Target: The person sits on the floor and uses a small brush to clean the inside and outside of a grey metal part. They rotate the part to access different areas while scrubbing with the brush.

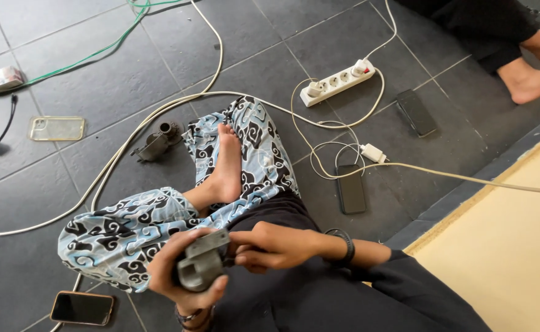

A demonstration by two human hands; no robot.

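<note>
Trousers [128, 230] light blue with black-and-white swirl print. Dark top, long dark sleeve [417, 286]. Black watch [345, 246] on right wrist. Beaded bracelets [193, 318] on left wrist. Feet bare.

Seated person holding a grey cast-metal part [201, 265] over the lap, above a dark tiled floor [85, 86].
The left hand [180, 270] cradles the part from below; the right hand [270, 246] pinches its upper edge. A second dark metal part [156, 142] lies beside the patterned blue trouser leg [122, 230]. A white power strip [337, 82], white cables and a black phone [350, 188] lie nearby.
</note>
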